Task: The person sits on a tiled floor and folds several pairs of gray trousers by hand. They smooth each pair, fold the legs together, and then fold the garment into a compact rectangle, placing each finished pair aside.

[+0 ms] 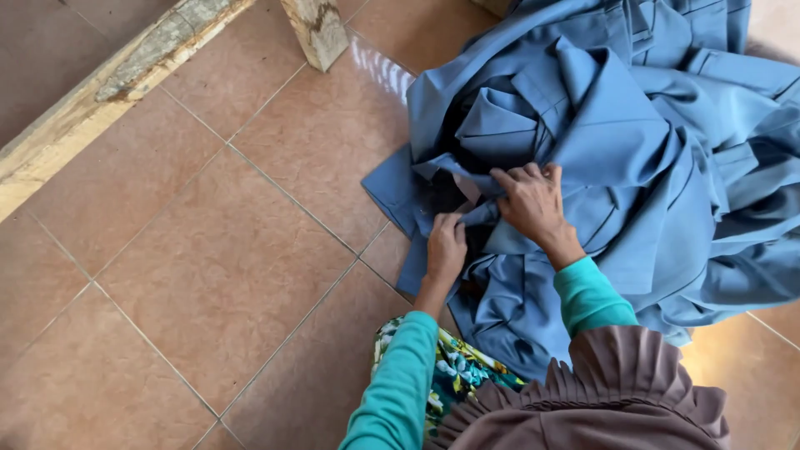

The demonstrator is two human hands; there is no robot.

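A big heap of blue garments lies on the tiled floor at the upper right. My left hand pinches a fold of blue cloth at the heap's near left edge. My right hand grips a fold of the same cloth just to the right, its fingers curled over it. Both arms wear teal sleeves. A pleated brown cloth and a flowered fabric on my body cover the bottom of the view.
Tan floor tiles spread to the left. A rough wooden beam runs along the upper left, and a wooden post stands at the top centre.
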